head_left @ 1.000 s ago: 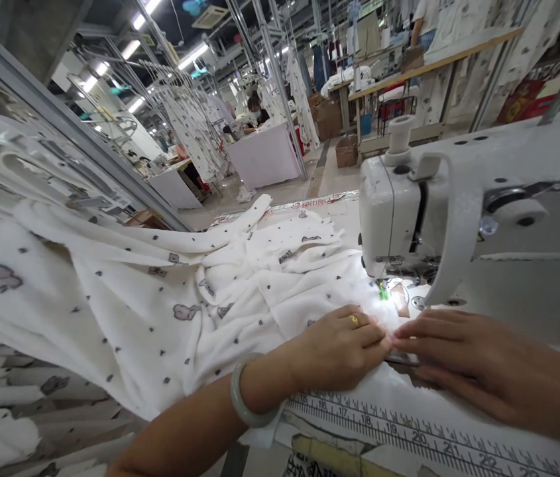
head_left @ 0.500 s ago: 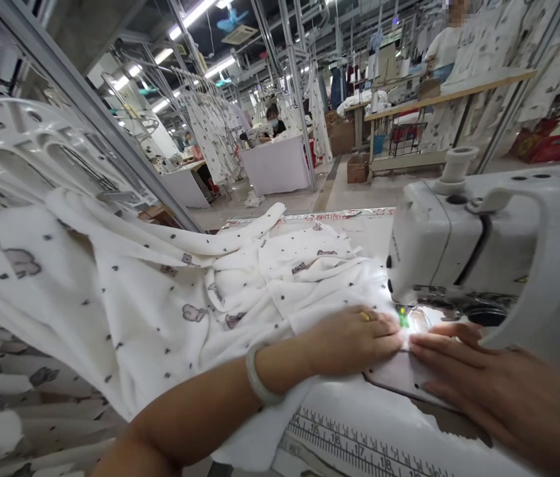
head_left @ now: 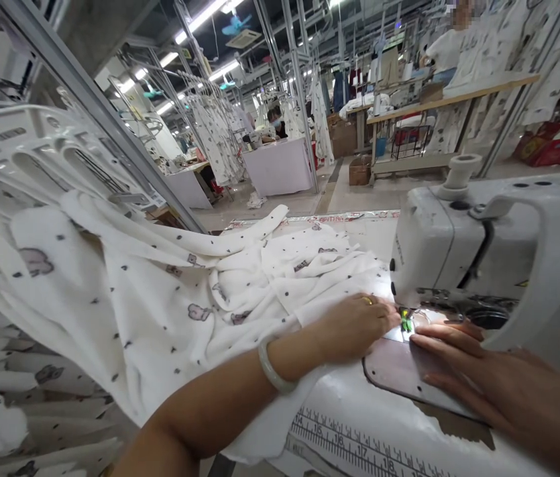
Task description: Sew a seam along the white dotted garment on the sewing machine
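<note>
My left hand (head_left: 354, 324) presses flat on the white cloth (head_left: 185, 298), mid-frame. My right hand (head_left: 468, 371) lies flat, holding nothing. Fingers sit close to the needle (head_left: 405, 322); I could get poked.

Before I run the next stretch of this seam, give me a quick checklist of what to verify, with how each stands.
1. Left hand flat on the printed white fabric, beside the needle area: ok.
2. Right hand flat on the machine bed, fingers pointing at the presser foot: ok.
3. Fingertips apart from the needle: cannot tell, they lie very close.
4. Fabric edge under the foot: cannot tell, glare hides it.
5. Loose fabric bunched left of the sewing machine: not ok, folds lie near the head.
6. Work light on: ok.
</note>
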### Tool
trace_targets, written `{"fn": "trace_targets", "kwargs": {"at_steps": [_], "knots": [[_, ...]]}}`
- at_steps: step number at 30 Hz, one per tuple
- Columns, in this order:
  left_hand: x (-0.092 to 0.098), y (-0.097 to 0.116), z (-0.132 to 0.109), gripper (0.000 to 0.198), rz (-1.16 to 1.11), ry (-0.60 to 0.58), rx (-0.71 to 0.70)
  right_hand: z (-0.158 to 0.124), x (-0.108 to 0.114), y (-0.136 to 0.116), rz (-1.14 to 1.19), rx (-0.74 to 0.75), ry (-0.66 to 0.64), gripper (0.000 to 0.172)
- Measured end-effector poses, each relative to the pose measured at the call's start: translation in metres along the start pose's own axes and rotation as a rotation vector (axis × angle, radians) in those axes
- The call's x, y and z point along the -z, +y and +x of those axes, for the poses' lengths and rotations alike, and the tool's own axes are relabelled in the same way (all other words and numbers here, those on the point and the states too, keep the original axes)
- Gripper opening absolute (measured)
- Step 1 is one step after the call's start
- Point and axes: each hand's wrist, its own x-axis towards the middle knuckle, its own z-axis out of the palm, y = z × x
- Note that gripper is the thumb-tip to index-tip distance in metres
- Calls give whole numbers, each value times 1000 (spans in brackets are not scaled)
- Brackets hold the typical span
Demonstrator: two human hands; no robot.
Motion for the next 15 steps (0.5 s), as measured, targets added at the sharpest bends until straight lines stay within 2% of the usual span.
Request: {"fn": "trace_targets", "kwargs": {"at_steps": [5, 10, 12, 15], "knots": [[-4, -3, -1, 30, -47, 33, 9, -4, 0, 3, 47, -52, -45, 34], [-1, 4, -1, 24, 34, 61, 42, -16, -6, 12, 59, -14, -44, 29], [-2, 8, -1, 27, 64, 100, 138, -26, -13, 18, 46, -43, -68, 34], [-3, 8, -11, 50, 40, 107, 406, -40, -22, 26, 12, -98, -149, 41]]}}
